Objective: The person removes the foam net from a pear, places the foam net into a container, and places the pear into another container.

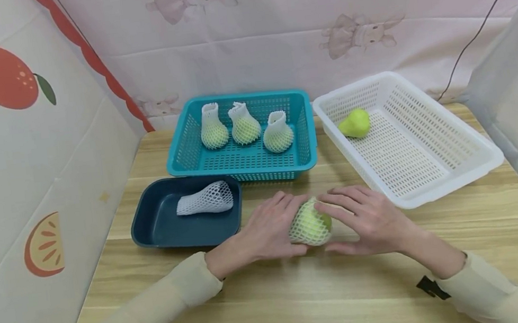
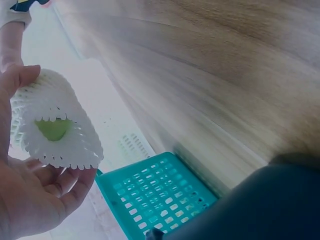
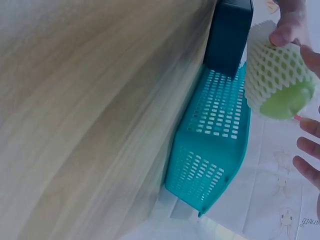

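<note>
A green pear point(image 3: 287, 102) sits partly inside a white foam net sleeve point(image 1: 308, 225), its bare rounded end poking out on the right. My left hand point(image 1: 271, 228) grips the sleeved pear from the left, thumb on one side and fingers on the other. The sleeve's loose end, in the left wrist view, gapes around a patch of green skin. On the other side, my right hand point(image 1: 372, 219) has its fingers spread around the bare end; the index fingertip is at the net's edge, and whether it touches cannot be told.
Three sleeved pears point(image 1: 246, 130) stand in a teal basket point(image 1: 243, 176) at the back. A white basket point(image 1: 453, 182) on the right holds one bare pear point(image 1: 355, 124). To the left, a dark blue tray point(image 1: 157, 239) contains an unfilled foam sleeve point(image 1: 205, 199).
</note>
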The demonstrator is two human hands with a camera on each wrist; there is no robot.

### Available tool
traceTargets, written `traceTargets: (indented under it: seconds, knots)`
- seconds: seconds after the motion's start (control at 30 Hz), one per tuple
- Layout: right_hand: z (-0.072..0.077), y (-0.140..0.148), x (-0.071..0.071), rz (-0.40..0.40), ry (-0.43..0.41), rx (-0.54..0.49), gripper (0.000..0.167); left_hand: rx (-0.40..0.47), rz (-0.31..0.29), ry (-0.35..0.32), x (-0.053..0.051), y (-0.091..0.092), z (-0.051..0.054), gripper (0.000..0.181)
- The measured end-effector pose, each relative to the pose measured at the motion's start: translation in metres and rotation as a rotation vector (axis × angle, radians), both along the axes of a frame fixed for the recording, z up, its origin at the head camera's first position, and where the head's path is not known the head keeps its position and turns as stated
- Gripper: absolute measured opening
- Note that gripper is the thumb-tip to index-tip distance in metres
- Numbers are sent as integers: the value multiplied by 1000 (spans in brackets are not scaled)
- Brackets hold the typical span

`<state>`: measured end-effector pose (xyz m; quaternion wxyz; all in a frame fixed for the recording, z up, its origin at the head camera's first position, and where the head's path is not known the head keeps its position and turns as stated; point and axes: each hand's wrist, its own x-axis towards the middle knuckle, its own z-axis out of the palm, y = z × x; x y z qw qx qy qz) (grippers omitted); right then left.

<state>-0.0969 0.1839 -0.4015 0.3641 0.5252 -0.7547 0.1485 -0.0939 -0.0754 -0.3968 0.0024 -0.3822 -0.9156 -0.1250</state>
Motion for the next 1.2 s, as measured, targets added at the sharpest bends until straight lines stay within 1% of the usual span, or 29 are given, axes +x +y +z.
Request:
traceTargets:
  seconds: [0.1, 0.23, 0.4, 0.53, 0.77, 1.03, 1.2]
  knots:
    - [4, 3, 0, 0, -39, -10, 71, 34, -3, 13, 0, -2, -2, 93]
    - [7, 7, -1, -12, -73, -1, 66, 65, -7, 36, 1, -5, -4, 92]
    - [6, 12, -3, -25, -112, 22, 59, 83, -5, 28, 2, -6, -4, 93]
    - [6, 13, -4, -23, -135, 36, 57, 85, -7, 30, 3, -6, -4, 94]
    - [6, 13, -3, -22, -168, 70, 57, 81, -17, 54, 4, -6, -5, 93]
    - [4, 10, -3, -31, -208, 99, 60, 76, -37, 94, 4, -6, -4, 93]
    - [2, 7, -3, -59, -239, 122, 64, 61, -43, 111, 4, -5, -3, 92]
